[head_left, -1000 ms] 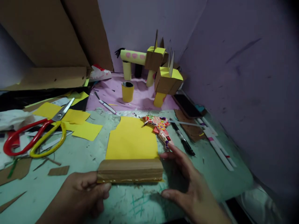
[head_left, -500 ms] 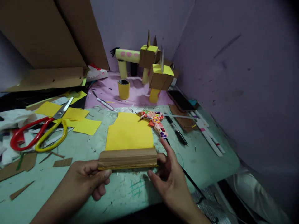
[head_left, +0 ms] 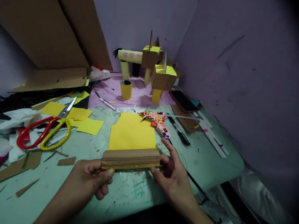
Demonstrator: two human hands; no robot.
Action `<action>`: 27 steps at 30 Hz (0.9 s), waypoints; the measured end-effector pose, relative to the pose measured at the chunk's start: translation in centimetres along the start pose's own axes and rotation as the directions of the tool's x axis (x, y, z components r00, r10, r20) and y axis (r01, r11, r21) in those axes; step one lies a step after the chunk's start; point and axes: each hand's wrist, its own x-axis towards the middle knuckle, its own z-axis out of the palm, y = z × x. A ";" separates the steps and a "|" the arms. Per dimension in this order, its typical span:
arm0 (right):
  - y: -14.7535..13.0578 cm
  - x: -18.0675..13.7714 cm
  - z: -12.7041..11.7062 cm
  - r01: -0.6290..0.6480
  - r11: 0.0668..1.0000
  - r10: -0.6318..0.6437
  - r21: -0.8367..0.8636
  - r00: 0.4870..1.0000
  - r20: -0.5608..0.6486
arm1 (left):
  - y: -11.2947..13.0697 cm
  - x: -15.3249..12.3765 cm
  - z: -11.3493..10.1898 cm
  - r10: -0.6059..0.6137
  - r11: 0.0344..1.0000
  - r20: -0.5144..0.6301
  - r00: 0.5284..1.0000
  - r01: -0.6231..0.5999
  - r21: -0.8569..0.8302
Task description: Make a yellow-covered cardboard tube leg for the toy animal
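Note:
A folded brown cardboard piece with a yellow lower edge, shiny along that edge, spans both hands. My left hand pinches its left end, thumb in front and fingers curled behind. At the right end, my right hand holds it between the thumb at the lower edge and fingers partly hidden behind, with the index finger raised. Just beyond the cardboard lies a yellow sheet on the green table. A flower-patterned glue gun, with a glue stick in its back, rests across the sheet's right corner.
Scissors with red and yellow handles lie at left among paper and cardboard scraps. A black marker, a phone and white markers are at right. Behind stand a yellow tube and cardboard animal figures.
The whole view has shifted slightly, so everything appears a little farther right. Both hands keep their hold, and the cardboard is tilted slightly, with more of its yellow lower edge showing.

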 end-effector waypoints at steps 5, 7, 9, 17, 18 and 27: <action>0.3 0.0 -0.2 -0.012 1.000 0.012 -0.005 1.000 -0.007 | -0.1 0.3 -0.2 -0.018 1.000 0.045 0.999 0.018 -0.015; 0.2 0.0 -0.2 -0.033 0.999 0.033 0.010 0.999 0.009 | -0.3 0.5 -0.4 -0.026 0.999 0.078 0.997 0.029 -0.034; -0.1 0.0 -0.1 -0.045 0.998 0.045 0.032 0.999 0.004 | -0.4 0.5 -0.5 -0.027 0.998 0.095 0.995 0.033 -0.058; 0.6 0.2 -0.5 -0.036 0.999 0.036 -0.026 0.999 -0.018 | 0.5 0.1 -0.3 -0.048 0.991 0.112 0.993 0.061 -0.115; 0.8 0.3 -0.7 -0.039 0.999 0.039 -0.021 0.999 0.001 | 0.5 0.1 -0.3 -0.054 0.992 0.111 0.992 0.066 -0.109; 1.4 0.4 -1.0 -0.024 0.999 0.024 -0.023 1.000 -0.006 | -0.6 0.6 -0.5 -0.060 0.989 0.131 0.990 0.077 -0.124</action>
